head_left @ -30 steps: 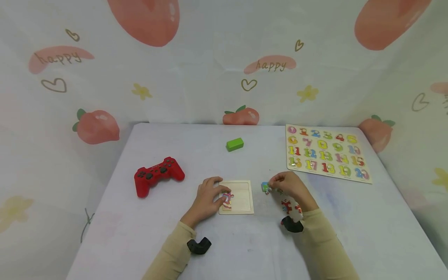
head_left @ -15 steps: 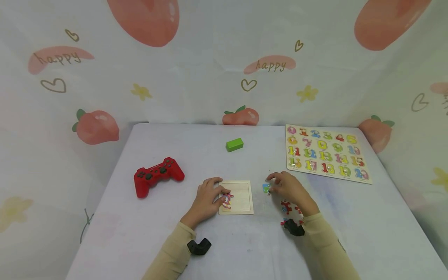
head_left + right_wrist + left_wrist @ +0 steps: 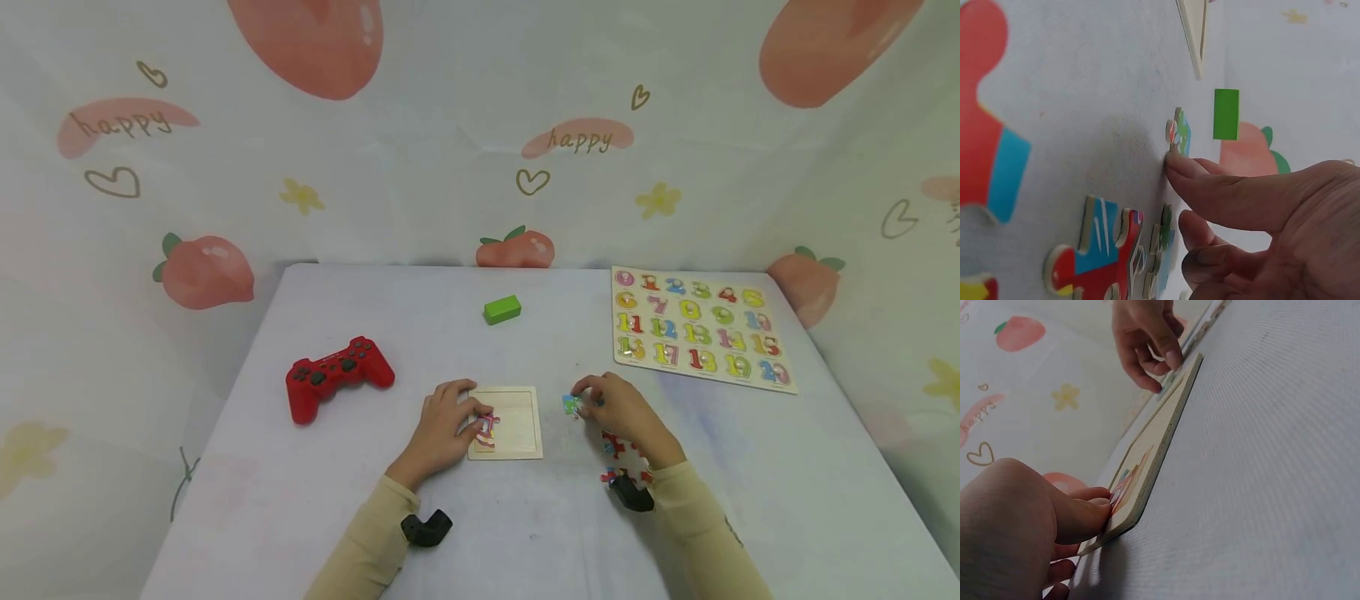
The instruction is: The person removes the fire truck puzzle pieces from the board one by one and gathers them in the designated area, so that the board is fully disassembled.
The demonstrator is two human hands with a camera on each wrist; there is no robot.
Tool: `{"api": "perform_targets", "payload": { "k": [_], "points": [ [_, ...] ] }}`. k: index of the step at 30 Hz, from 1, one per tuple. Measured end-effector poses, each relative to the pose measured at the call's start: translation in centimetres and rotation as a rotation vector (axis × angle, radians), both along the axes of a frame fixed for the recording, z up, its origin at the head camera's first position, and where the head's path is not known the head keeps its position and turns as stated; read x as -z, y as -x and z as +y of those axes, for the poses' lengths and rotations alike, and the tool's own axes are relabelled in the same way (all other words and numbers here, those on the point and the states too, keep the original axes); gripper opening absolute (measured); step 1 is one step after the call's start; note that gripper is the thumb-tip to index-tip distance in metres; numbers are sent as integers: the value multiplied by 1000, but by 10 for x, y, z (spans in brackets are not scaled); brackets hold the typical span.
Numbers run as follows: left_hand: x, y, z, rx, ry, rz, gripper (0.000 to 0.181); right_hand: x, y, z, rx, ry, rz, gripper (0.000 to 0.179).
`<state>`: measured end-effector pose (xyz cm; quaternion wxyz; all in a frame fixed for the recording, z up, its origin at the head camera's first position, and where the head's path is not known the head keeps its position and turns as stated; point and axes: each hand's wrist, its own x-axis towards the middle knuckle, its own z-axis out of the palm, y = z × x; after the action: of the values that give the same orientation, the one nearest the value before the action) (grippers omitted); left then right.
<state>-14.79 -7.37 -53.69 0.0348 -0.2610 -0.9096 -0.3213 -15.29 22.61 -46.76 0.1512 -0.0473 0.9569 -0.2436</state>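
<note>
My left hand [image 3: 441, 429] holds the left side of a small square wooden puzzle board [image 3: 519, 423]. Its thumb and index finger rest on a pink-and-white jigsaw piece [image 3: 487, 433] in the board's left part. To the right of the board, my right hand [image 3: 626, 417] pinches a green-and-blue jigsaw piece [image 3: 570, 405] at its edge, low over the table; the right wrist view shows the thumb against this green piece [image 3: 1182, 134]. Several loose red-and-blue jigsaw pieces [image 3: 1100, 250] lie under and beside the right wrist, partly hidden in the head view.
A red game controller [image 3: 340, 377] lies on the left of the white table [image 3: 525, 542]. Behind the board sits a green block [image 3: 502, 309]. At the back right is a number puzzle board [image 3: 701, 329]. A patterned cloth [image 3: 420, 183] hangs behind the table.
The right hand's fingers have shifted about the green-and-blue piece, and the piece has moved slightly to the right. The left hand stays on the board.
</note>
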Motion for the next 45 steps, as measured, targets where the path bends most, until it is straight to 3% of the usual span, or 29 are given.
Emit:
{"api": "perform_targets", "payload": {
  "k": [12, 20, 32, 39, 45],
  "points": [
    [-5, 0, -1, 6, 7, -17, 18, -8, -2, -1, 1, 15, -6, 24],
    [-5, 4, -6, 63, 50, -73, 31, -23, -1, -5, 28, 73, 148, 21],
    [-11, 3, -8, 91, 58, -133, 51, 1, -14, -76, -156, 136, 121, 15],
    [-13, 3, -10, 89, 58, -168, 63, 13, -14, -106, -183, 116, 103, 25],
    [-17, 2, -15, 107, 49, -222, 72, 16, -12, -116, -175, 134, 134, 22]
  ]
}}
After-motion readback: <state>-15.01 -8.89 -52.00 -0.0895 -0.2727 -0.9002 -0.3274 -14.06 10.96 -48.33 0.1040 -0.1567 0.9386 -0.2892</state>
